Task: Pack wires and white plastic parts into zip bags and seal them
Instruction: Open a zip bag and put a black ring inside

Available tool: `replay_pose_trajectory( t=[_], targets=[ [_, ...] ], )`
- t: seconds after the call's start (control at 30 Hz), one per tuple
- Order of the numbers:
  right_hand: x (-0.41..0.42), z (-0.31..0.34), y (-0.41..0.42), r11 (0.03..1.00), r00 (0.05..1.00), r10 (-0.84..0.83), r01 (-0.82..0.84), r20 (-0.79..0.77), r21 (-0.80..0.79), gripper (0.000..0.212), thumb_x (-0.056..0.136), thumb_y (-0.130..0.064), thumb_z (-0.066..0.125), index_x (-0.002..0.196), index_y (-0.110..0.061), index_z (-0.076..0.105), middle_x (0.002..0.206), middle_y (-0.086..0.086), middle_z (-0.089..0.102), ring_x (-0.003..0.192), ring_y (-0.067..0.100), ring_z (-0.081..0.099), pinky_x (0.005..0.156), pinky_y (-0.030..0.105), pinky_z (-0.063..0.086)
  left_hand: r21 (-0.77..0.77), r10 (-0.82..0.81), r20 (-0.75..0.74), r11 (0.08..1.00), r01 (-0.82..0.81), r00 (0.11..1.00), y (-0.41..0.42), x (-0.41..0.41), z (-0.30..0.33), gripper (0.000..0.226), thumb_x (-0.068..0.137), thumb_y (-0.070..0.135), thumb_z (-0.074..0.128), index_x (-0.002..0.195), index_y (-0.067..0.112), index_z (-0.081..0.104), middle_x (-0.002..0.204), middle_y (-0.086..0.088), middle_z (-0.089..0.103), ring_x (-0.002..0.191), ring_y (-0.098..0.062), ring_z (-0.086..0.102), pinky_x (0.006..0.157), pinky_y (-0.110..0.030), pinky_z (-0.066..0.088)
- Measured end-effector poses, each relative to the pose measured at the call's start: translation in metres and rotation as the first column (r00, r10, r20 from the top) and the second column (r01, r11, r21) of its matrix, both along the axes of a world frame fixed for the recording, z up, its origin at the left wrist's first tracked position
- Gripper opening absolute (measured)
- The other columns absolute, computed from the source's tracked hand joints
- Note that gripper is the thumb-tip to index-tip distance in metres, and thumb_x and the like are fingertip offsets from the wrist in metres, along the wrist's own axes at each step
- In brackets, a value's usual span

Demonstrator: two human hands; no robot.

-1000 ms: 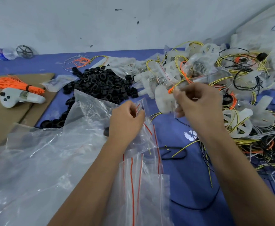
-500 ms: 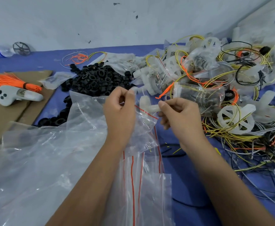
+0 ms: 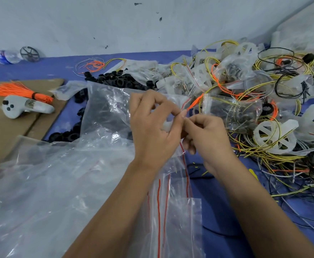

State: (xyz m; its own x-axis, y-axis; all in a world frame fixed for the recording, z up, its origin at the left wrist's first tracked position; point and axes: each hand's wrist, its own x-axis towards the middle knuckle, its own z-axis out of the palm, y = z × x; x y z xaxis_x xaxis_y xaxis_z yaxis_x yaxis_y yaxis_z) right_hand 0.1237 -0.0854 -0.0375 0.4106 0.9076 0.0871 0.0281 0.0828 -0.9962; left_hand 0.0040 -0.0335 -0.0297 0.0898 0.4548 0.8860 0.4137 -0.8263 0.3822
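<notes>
Mid-frame: left hand (image 3: 152, 125) and right hand (image 3: 206, 135) pinching small clear red-striped zip bag (image 3: 182, 155); probably sealing, sliding pinch along strip next.

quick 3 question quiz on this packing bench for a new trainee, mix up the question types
1. True or false: both hands pinch the red-striped top of the zip bag.
2. Where does the bundle of orange wires lie? A) on the brown cardboard B) inside the big clear bag C) on the heap of black rings
3. Fill in: the white controller lies just in front of the ____ wire bundle.

Key: 1 true, the left hand and the right hand meet at the strip. 2 A. 3 orange.
</notes>
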Motion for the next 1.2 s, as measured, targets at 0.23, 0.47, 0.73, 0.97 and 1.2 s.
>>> replay_pose_trajectory(
  t=[0.23,0.47,0.73,0.97,1.2],
  targets=[
    [-0.011,-0.005,0.005,0.996,0.991,0.019,-0.008,-0.129,0.085,0.011,0.086,-0.001,0.063,0.094,0.006,0.066,0.078,0.014,0.074,0.075,0.019,0.069,0.065,0.032,0.057,-0.051,-0.193,-0.025,0.980,0.192,0.981,-0.012,0.007,-0.004,0.015,0.083,0.002,0.081,0.073,0.004,0.070,0.074,-0.003,0.059,0.070,-0.014,0.052,0.066,-0.018,0.040],
    [-0.016,-0.006,0.005,0.892,0.816,0.450,-0.390,-0.364,0.229,0.035,0.090,-0.008,0.049,0.077,-0.023,0.078,0.081,-0.005,0.073,0.083,0.004,0.069,0.077,0.018,0.055,-0.078,-0.229,0.034,0.970,0.231,0.973,-0.015,0.008,-0.001,0.016,0.082,0.001,0.081,0.072,0.005,0.069,0.074,0.009,0.050,0.067,-0.003,0.045,0.068,-0.011,0.035],
    [-0.008,-0.011,0.009,0.962,0.934,0.272,-0.267,-0.230,0.055,0.023,0.094,-0.005,0.058,0.091,-0.011,0.080,0.096,0.021,0.075,0.087,0.026,0.065,0.076,0.039,0.052,-0.373,-0.187,0.165,0.897,0.237,0.968,-0.006,0.011,-0.005,0.021,0.084,0.012,0.080,0.070,0.015,0.065,0.064,0.013,0.052,0.058,-0.007,0.050,0.059,-0.020,0.039],
    [0.012,0.005,-0.002,0.954,0.824,-0.298,0.258,0.481,0.150,0.016,0.091,-0.007,0.061,0.090,-0.015,0.073,0.075,-0.002,0.073,0.060,0.016,0.070,0.064,0.041,0.060,-0.639,-0.197,0.294,0.687,0.346,0.935,0.009,0.012,-0.021,0.028,0.094,0.023,0.073,0.072,0.016,0.058,0.054,-0.012,0.055,0.041,-0.021,0.053,0.045,-0.025,0.042],
    [0.074,0.069,-0.042,0.825,0.409,-0.528,0.455,0.745,0.335,0.013,0.089,-0.020,0.062,0.090,-0.019,0.075,0.079,-0.003,0.073,0.073,0.019,0.065,0.071,0.034,0.051,-0.732,-0.362,0.353,0.467,0.496,0.863,0.011,0.019,-0.033,0.027,0.104,0.017,0.058,0.081,0.005,0.052,0.051,0.005,0.050,0.038,-0.007,0.047,0.041,-0.020,0.041]
  ],
)
